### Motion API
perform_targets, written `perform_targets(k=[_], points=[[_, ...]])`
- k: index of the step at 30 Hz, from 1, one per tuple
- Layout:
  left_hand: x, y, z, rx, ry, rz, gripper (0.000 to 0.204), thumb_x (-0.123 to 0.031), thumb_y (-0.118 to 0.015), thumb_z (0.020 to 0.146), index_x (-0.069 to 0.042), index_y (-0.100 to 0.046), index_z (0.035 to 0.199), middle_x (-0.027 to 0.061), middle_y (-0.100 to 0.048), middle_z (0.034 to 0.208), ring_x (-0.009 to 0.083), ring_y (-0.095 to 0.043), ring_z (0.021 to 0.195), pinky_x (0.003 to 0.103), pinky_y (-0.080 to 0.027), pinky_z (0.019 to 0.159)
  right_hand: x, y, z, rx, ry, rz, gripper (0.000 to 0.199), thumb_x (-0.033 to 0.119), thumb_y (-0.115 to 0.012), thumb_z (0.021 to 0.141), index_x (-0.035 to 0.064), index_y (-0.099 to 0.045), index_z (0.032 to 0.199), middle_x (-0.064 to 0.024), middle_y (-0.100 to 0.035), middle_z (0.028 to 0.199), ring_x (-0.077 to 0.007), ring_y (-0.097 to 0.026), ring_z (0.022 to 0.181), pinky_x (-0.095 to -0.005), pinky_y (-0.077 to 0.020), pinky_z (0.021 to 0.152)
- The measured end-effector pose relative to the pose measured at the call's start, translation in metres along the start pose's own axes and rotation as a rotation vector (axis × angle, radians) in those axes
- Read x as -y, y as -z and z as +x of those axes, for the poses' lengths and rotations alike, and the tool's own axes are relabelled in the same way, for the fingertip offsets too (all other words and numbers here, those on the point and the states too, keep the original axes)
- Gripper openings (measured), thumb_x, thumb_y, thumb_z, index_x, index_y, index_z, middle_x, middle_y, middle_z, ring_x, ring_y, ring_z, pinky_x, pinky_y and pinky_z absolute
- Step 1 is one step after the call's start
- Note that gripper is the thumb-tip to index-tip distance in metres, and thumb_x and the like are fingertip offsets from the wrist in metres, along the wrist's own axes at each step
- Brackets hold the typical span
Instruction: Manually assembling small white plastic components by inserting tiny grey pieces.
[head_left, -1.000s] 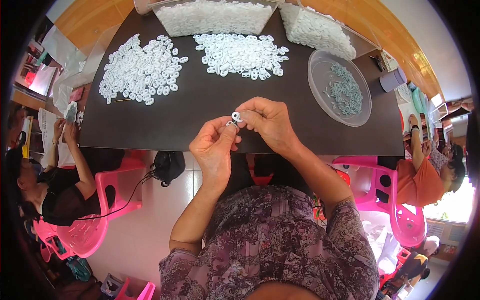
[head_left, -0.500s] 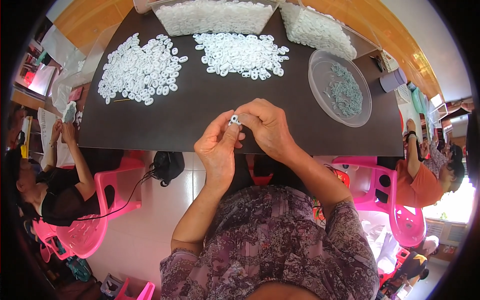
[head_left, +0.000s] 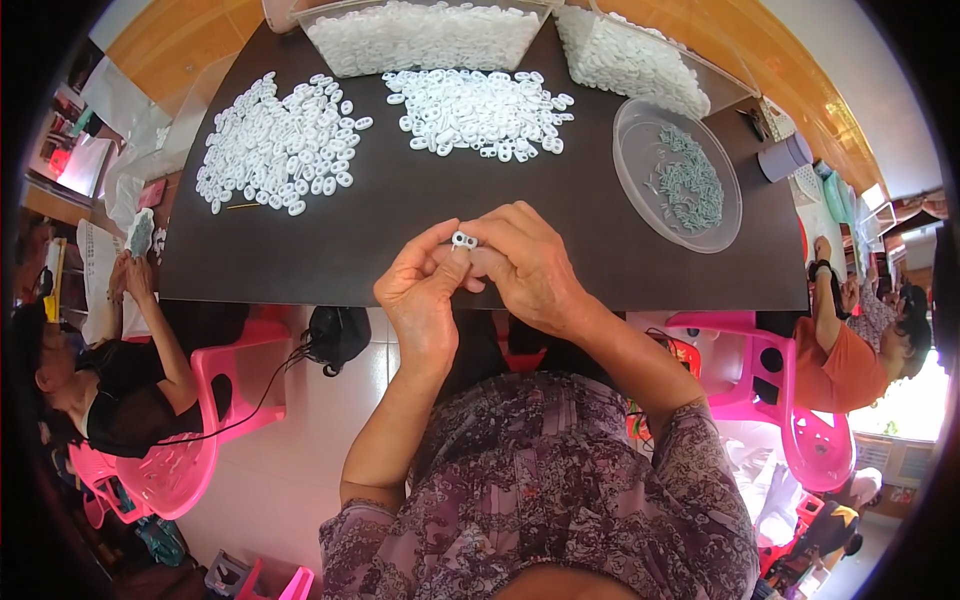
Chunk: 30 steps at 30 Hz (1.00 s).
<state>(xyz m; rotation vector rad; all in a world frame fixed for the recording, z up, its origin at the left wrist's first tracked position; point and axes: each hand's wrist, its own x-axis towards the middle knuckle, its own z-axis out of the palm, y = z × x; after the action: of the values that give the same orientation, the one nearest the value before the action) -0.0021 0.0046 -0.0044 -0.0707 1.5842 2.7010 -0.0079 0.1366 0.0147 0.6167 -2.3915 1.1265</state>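
Observation:
Just over the near edge of the table, my two hands meet around a small white two-holed plastic piece (head_left: 464,240). Its two dark holes face up. My left hand (head_left: 420,295) pinches it from the left between thumb and fingers. My right hand (head_left: 530,265) has its fingertips closed against the right side of the same piece. Whether something thinner sits between the fingertips is too small to tell. Beyond the hands lie a left heap of white oval pieces (head_left: 275,145) and a middle heap of white two-holed pieces (head_left: 480,112).
A round clear tray (head_left: 628,190) holding small grey-green parts (head_left: 688,180) stands to the right. Two clear bins, the left bin (head_left: 425,45) and right bin (head_left: 630,65), hold white pieces. A lilac cup (head_left: 785,158) is at far right. People sit on both sides on pink chairs.
Both hands have shifted slightly left. The white piece has turned so its two holes now lie side by side facing up, and my right fingers have moved in beside it.

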Motion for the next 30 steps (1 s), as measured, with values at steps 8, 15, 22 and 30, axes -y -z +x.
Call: perform_targets(k=[8, 15, 22, 30], points=[[-0.011, -0.011, -0.005, -0.099, 0.103, -0.145, 0.018, 0.005, -0.053, 0.086, 0.009, -0.059, 0.103, 0.0129, -0.064, 0.085, 0.0158, -0.062, 0.067, 0.025, -0.053, 0.058, -0.002, -0.001, 0.001, -0.056, 0.067, 0.017, 0.029, -0.001, -0.064, 0.07, -0.0002, -0.061, 0.098, -0.0118, -0.06, 0.087, -0.0265, -0.054, 0.074, -0.0335, -0.0448, 0.062], [-0.015, -0.012, -0.007, -0.108, 0.136, -0.168, 0.015, 0.003, -0.054, 0.087, 0.008, -0.059, 0.1, 0.0105, -0.063, 0.083, 0.0151, -0.061, 0.066, 0.025, -0.052, 0.06, 0.001, 0.0, 0.002, -0.091, 0.155, -0.044, 0.029, 0.0, -0.066, 0.07, -0.0026, -0.061, 0.098, -0.0121, -0.061, 0.086, -0.0267, -0.054, 0.073, -0.033, -0.0449, 0.061], [-0.003, -0.005, -0.009, -0.028, -0.025, -0.108, 0.015, -0.002, -0.061, 0.085, 0.005, -0.063, 0.098, 0.0059, -0.061, 0.083, 0.0117, -0.056, 0.07, 0.023, -0.046, 0.063, 0.0, -0.003, -0.006, -0.164, 0.169, -0.008, 0.03, 0.001, -0.066, 0.071, -0.0031, -0.061, 0.1, -0.0116, -0.061, 0.087, -0.0249, -0.054, 0.072, -0.0321, -0.0444, 0.06], [-0.009, -0.013, -0.016, -0.023, -0.184, -0.051, 0.017, -0.006, -0.061, 0.087, 0.006, -0.063, 0.099, 0.0035, -0.059, 0.087, 0.0087, -0.052, 0.074, 0.021, -0.044, 0.066, 0.006, -0.004, -0.01, -0.174, 0.13, 0.099, 0.027, 0.003, -0.067, 0.075, -0.0021, -0.058, 0.1, -0.0093, -0.063, 0.082, -0.0209, -0.054, 0.067, -0.0296, -0.0431, 0.06]])
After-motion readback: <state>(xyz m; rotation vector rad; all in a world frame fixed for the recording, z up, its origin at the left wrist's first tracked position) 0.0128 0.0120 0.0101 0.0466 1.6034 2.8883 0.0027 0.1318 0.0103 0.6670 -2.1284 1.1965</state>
